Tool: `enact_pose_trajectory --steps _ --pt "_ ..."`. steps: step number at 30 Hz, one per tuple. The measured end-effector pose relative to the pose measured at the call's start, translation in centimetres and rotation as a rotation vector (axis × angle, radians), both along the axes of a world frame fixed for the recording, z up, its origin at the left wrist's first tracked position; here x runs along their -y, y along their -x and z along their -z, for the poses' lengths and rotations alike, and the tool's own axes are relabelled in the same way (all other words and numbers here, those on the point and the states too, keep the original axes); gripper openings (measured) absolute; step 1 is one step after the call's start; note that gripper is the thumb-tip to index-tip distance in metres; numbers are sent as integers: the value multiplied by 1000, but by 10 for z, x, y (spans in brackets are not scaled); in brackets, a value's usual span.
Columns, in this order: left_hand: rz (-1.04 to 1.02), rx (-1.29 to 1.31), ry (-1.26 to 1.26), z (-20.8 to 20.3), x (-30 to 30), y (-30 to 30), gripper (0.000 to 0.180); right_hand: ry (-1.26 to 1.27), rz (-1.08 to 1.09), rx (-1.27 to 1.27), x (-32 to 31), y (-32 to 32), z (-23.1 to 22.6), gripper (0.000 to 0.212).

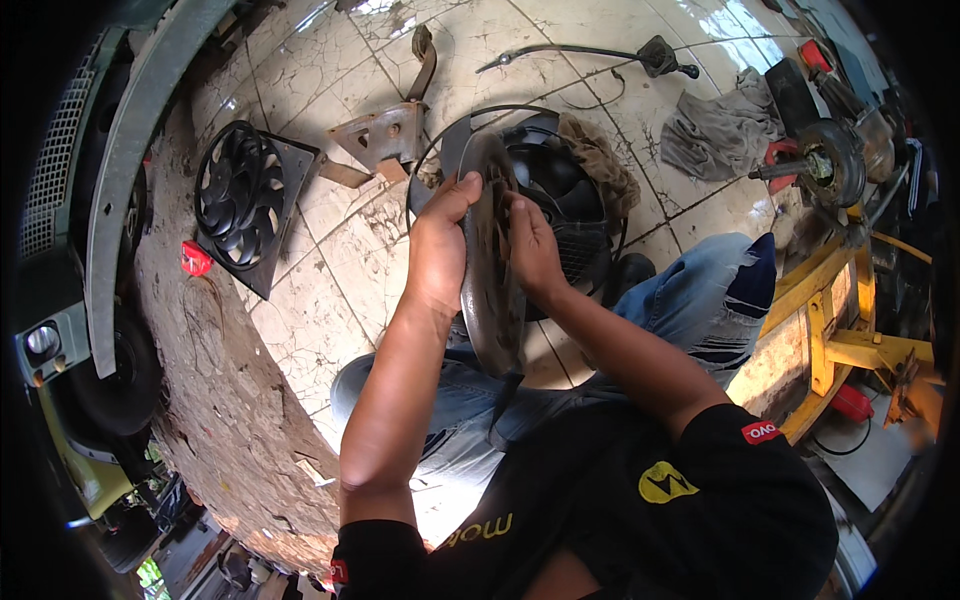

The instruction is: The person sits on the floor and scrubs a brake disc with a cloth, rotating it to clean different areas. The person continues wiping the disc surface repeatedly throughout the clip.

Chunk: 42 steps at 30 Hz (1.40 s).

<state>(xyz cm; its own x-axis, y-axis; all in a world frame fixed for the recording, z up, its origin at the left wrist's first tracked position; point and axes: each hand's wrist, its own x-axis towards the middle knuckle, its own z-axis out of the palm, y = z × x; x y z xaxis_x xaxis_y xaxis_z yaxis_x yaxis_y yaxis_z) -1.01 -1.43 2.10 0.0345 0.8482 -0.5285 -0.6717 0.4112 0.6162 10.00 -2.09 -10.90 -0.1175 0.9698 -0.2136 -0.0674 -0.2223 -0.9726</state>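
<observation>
Upright between my knees and seen nearly edge-on is a dark, worn round disc-shaped part (490, 325); its exact kind does not show from this angle. My left hand (440, 240) grips its left side, with the thumb near the upper rim. On the opposite face rests my right hand (534, 245), its fingers bent against the inner part and their tips partly hidden. Just beyond the disc, a black fan (560, 172) in a housing lies on the floor, partly covered by the disc and my hands. A brown rag (600, 165) touches the fan's right side.
Another black fan (240, 195) and a rusty metal bracket with a pedal arm (385, 135) lie at left. Farther off are a cable with a lever end (590, 52) and a grey cloth (715, 130). A yellow metal stand (820, 340) is at right; a vehicle (70, 350) borders the left.
</observation>
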Motion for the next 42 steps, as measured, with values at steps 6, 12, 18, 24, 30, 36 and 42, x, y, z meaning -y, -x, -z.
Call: enact_pose_trajectory --steps 6,12,18,24,30,36,42 --pt "-66 -105 -17 4 2 -3 36 -50 -259 49 -9 5 -12 67" --pt "-41 -58 5 1 0 -1 31 -107 -316 91 7 5 -35 72" --pt "-55 -82 -49 4 0 -3 31 -66 -331 101 -11 8 -26 75" --pt "-46 -71 -23 4 0 2 39 -145 -338 114 7 7 -39 75" --pt "-68 -54 -3 5 -4 5 38 -26 -337 92 -19 11 -15 75" --pt "-72 -57 31 4 -3 8 38 -113 -344 162 6 12 -28 76" --pt "-82 -54 -8 6 -3 4 36 2 -342 126 -17 10 -32 79"
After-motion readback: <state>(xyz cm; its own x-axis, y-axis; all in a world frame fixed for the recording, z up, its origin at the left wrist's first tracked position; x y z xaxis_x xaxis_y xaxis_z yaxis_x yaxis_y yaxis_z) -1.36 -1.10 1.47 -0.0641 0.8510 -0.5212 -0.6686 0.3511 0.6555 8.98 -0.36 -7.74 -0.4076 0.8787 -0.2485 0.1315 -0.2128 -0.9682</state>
